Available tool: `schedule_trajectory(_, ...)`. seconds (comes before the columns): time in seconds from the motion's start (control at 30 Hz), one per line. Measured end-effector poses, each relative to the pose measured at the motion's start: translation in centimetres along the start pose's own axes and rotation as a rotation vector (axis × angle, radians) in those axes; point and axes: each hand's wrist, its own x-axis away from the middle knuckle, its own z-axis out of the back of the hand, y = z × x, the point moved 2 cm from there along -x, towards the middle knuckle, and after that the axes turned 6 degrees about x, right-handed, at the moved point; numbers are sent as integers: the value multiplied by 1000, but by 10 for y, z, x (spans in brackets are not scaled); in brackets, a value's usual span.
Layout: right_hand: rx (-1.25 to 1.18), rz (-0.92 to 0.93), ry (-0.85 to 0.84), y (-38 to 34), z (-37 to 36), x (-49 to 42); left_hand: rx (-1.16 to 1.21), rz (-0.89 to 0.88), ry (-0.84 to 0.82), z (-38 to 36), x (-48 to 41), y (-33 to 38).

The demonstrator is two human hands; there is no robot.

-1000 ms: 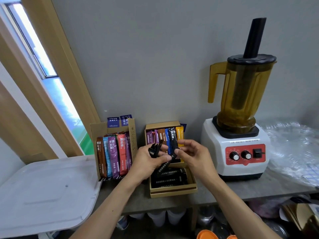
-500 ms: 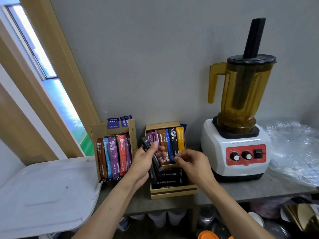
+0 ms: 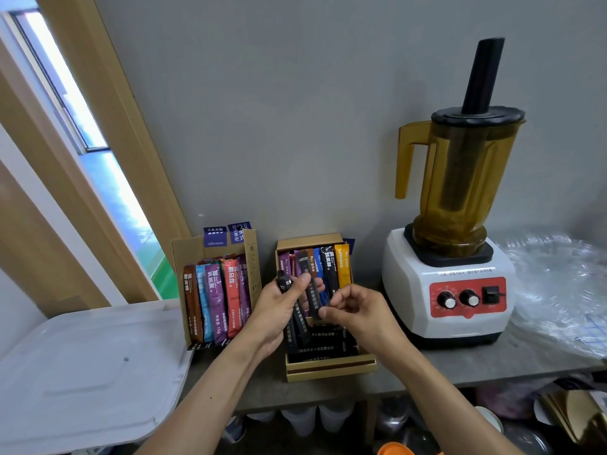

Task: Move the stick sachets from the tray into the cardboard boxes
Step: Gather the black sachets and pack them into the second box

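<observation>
Grey worktop (image 3: 460,362) against a grey wall. The left hand (image 3: 279,310) grips a bunch of black stick sachets (image 3: 300,323) above the tray (image 3: 328,369) near the front edge; the right hand (image 3: 354,310) pinches one of them. Behind stand two cardboard boxes (image 3: 253,257) of coloured sachets; a blender (image 3: 453,257) sits right.

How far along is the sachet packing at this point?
Done: coloured sachets stand in the open left cardboard box and the upright right box. In hand: left hand grips black stick sachets; right hand pinches one. Left: more black sachets lie in the flat tray.
</observation>
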Motion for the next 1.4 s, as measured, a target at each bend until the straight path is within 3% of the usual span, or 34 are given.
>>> schedule_trajectory(0.3, 32, -20, -1, 0, 9, -3, -120, -42, 26, 4, 3, 4)
schedule_trajectory(0.53, -13, 93, 197, -9, 13, -8, -544, -94, -112, 5, 5, 11)
schedule_trajectory(0.67, 3, 19, 252, 0, 18, -9, -411, -160, 101, 7, 3, 12)
schedule_trajectory(0.73, 19, -52, 209, 7, 17, -7, -166, -137, 157, 8, 0, 8)
schedule_trajectory(0.87, 171, -132, 141, 17, 6, -5, 211, -36, 188, 2, 1, 2)
schedule_trajectory(1.07, 585, -66, 218, 17, 5, -3, 328, -9, 191, -5, 6, 4)
schedule_trajectory(1.13, 486, -17, 232, 10, 6, -1, 313, -19, 200, -5, 8, 5)
schedule_trajectory(1.27, 164, -14, -45, -7, -3, 5, 248, -24, 184, -9, 11, 5)
schedule_trajectory(1.4, 132, -23, -82, -11, -1, 6, 195, -20, 155, -9, 12, 3)
